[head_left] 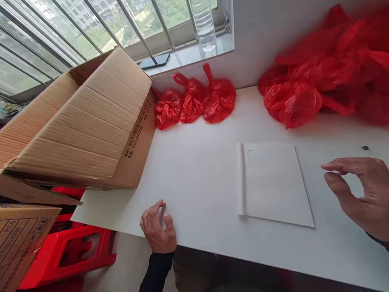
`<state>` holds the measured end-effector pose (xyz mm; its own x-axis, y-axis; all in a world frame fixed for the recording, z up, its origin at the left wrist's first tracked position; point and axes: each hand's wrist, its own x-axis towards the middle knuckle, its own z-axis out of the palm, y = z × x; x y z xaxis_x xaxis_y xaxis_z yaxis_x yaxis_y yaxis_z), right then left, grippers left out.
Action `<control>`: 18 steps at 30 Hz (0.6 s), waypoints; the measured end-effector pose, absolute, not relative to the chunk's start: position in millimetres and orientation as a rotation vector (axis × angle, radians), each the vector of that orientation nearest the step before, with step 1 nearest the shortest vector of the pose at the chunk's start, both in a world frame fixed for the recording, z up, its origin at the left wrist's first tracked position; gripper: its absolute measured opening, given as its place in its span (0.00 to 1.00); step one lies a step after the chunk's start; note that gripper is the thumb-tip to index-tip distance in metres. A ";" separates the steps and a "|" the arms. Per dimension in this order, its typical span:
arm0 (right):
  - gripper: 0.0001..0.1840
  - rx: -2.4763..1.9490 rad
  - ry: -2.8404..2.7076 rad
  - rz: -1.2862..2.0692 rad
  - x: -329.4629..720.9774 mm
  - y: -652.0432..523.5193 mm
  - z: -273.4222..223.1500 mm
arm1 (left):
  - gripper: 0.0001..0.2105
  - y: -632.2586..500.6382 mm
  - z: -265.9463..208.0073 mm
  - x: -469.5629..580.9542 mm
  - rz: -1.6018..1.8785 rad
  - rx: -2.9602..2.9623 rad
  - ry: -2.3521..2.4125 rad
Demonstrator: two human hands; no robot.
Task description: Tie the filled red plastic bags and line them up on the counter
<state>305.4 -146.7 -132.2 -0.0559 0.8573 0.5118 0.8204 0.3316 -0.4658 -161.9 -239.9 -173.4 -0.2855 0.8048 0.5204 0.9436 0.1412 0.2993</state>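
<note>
A white notepad-like sheet (274, 186) lies flat on the white table (194, 174). Its left edge is rolled or folded over, and small dark marks sit near its top left corner. To its right, my right hand (371, 191) hovers with thumb and forefinger apart and nothing between them. My left hand (157, 227) rests at the table's front edge, fingers bent and thumb apart, holding nothing. Beyond my right hand lies a tiny black piece (365, 148), too small to name.
A large open cardboard box (83, 126) stands at the left end of the table. Three knotted red plastic bags (219, 101) sit against the wall, and a heap of red bags (341, 73) lies at right. A bottle (204, 25) stands on the sill; red stools (69, 254) are below left.
</note>
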 end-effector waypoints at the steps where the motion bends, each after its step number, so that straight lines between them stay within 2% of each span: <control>1: 0.10 -1.464 -1.895 0.087 304.9 -147.6 -140.3 | 0.16 -239.2 -175.3 -161.1 -0.856 -1.708 -2.202; 4: 0.06 -1.462 -1.858 0.050 308.7 -150.6 -159.8 | 0.18 -238.5 -175.4 -156.3 -0.857 -1.714 -2.268; 9: 0.06 -1.485 -1.870 -0.053 314.0 -153.9 -167.0 | 0.20 -254.7 -150.4 -130.0 -0.905 -1.773 -2.329; 14: 0.05 -1.436 -1.809 -0.060 309.6 -149.3 -166.5 | 0.25 -278.9 -125.7 -70.5 -1.268 -1.866 -2.406; 18: 0.05 -1.382 -1.825 0.015 307.8 -145.0 -170.3 | 0.29 -278.4 -115.0 -9.0 -1.429 -2.017 -2.363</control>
